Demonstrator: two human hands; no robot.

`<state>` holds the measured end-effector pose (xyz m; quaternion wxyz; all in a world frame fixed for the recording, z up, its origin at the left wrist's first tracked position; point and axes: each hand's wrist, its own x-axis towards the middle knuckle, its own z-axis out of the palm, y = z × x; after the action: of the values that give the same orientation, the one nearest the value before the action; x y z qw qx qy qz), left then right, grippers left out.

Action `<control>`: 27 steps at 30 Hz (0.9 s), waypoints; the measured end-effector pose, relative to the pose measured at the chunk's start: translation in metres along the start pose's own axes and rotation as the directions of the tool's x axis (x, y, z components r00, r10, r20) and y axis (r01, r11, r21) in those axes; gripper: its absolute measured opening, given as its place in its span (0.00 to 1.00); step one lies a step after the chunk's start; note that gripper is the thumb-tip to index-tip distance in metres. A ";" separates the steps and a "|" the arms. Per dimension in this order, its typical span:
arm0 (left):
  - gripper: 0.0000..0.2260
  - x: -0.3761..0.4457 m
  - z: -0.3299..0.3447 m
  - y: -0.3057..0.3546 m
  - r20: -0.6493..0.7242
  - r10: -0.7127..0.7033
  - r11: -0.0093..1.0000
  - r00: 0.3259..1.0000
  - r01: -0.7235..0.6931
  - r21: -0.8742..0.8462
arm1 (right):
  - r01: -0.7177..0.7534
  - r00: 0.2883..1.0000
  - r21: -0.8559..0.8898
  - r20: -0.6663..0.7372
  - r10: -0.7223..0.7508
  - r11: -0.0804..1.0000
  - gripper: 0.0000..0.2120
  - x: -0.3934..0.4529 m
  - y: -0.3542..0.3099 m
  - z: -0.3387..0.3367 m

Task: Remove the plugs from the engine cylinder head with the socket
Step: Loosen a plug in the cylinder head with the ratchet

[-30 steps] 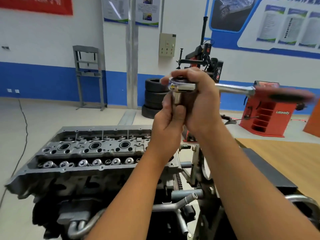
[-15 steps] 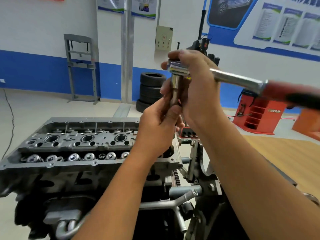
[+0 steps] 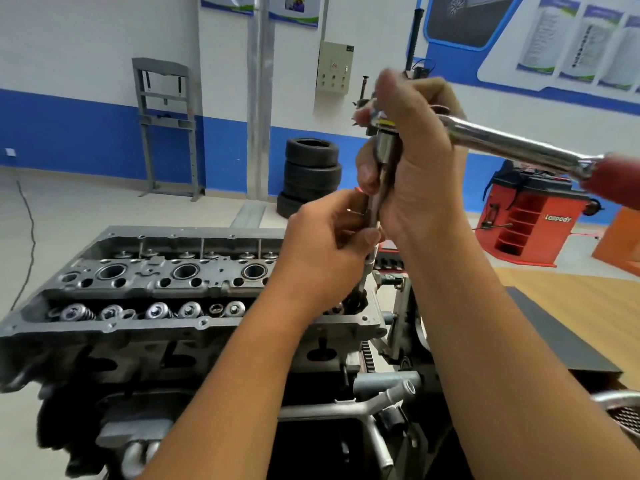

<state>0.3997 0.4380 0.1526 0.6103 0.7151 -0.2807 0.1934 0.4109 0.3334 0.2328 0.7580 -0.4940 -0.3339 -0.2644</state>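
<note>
The grey engine cylinder head (image 3: 145, 275) lies in front of me, with three open plug wells along its top. My right hand (image 3: 419, 150) grips the head of a chrome ratchet (image 3: 512, 143); its red handle sticks out to the right. A long socket (image 3: 384, 150) hangs down from the ratchet head. My left hand (image 3: 329, 244) pinches the thin lower end of the socket, just above the right end of the cylinder head. A plug (image 3: 362, 282) pokes out below my left fingers.
A stack of black tyres (image 3: 311, 174) stands on the floor behind the engine. A red machine (image 3: 530, 220) is at the right, an orange-brown table (image 3: 571, 306) beside it. A grey press frame (image 3: 166, 126) stands against the blue-and-white wall.
My left hand has slid down the socket from just under the ratchet head to its lower end. The ratchet handle has tilted further down to the right.
</note>
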 end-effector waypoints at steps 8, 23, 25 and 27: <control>0.05 0.000 -0.005 0.007 0.047 -0.124 0.983 0.991 0.116 0.143 | -0.422 0.890 0.293 0.316 0.330 0.858 0.07 0.010 -0.002 0.002; 0.08 -0.015 0.025 -0.001 -0.101 -0.029 0.997 0.995 0.036 0.074 | -0.439 0.870 0.322 0.385 0.307 0.839 0.08 0.005 -0.009 0.006; 0.10 -0.013 0.029 -0.002 -0.154 -0.042 0.998 0.987 0.048 0.034 | -0.318 0.923 0.183 0.283 0.260 0.930 0.09 0.000 -0.006 0.006; 0.12 -0.012 0.031 -0.001 -0.163 -0.061 0.998 0.985 0.061 -0.008 | -0.133 0.982 0.023 0.138 0.129 0.991 0.08 -0.009 -0.003 0.007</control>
<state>0.3893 0.4100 0.1392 0.6380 0.7041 -0.2080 0.2321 0.4009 0.3397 0.2299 0.7572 -0.5195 -0.3556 -0.1742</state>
